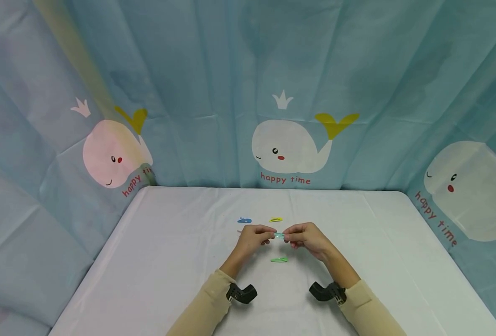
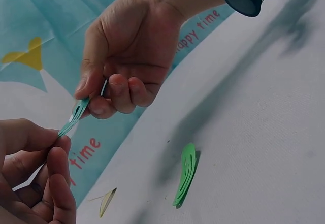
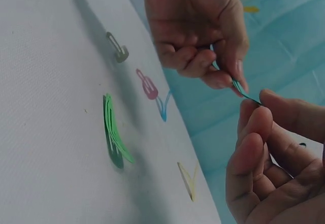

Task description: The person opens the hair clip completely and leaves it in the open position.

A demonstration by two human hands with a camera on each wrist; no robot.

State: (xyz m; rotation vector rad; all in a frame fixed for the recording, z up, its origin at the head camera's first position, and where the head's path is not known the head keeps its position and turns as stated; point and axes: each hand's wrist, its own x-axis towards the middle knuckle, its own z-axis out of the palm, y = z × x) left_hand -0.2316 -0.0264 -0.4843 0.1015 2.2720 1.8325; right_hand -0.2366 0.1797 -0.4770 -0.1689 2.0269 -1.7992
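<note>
A teal snap hair clip (image 1: pixel 279 235) is held up above the table between both hands. My left hand (image 1: pixel 251 239) pinches one end of it between thumb and fingertips. The other end is gripped the same way by my right hand (image 1: pixel 311 239); in the left wrist view, the slotted middle of the teal clip (image 2: pixel 75 116) shows between the two thumbs. Below the hands, nearer to me, lies a bright green hair clip (image 1: pixel 279 260). Beyond them lie a blue hair clip (image 1: pixel 244 220) and a yellow hair clip (image 1: pixel 275 219), both sprung apart.
In the right wrist view a pink hair clip (image 3: pixel 147 85) and a dark greyish clip (image 3: pixel 118 47) lie on the white tablecloth (image 1: pixel 180 261). A blue whale-print curtain (image 1: pixel 197 149) hangs around the table's back and sides. Black wrist mounts (image 1: pixel 242 294) sit at both cuffs.
</note>
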